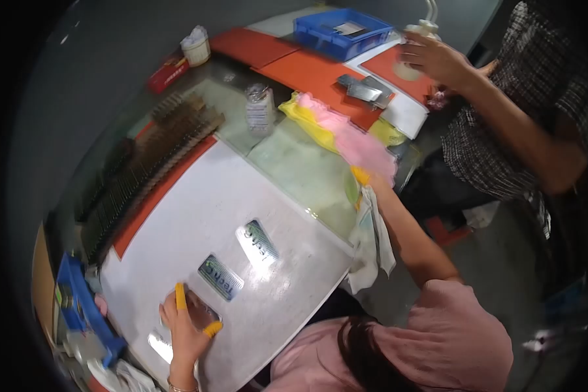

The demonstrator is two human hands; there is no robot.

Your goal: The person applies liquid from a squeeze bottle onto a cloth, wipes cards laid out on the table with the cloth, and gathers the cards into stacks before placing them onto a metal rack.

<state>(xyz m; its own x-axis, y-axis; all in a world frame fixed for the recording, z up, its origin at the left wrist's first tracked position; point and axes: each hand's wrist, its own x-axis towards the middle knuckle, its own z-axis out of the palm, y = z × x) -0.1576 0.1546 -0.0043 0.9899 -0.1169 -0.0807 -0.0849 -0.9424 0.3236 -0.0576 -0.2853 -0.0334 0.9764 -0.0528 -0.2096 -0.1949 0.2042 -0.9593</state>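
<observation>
My left hand [188, 333], with yellow finger covers on thumb and a finger, spans a flat glossy plate [204, 310] on the white sheet [287, 222]. The finger and thumb are at its edges, and my palm hides part of it. Two similar plates lie beyond it: a dark-green printed plate [221, 277] and a shinier printed plate [257, 242]. At the far right of the table, my right hand [371, 179] is at the near end of a crumpled pink cloth [366, 153]. Cloth and blur hide most of its fingers.
Racks of upright thin plates [153, 160] line the left side. A labelled bottle [260, 110], a blue tray [343, 36] and orange sheets [320, 85] lie further back. A white cloth [370, 242] hangs at the table edge. Another person's hand [438, 62] is at the right.
</observation>
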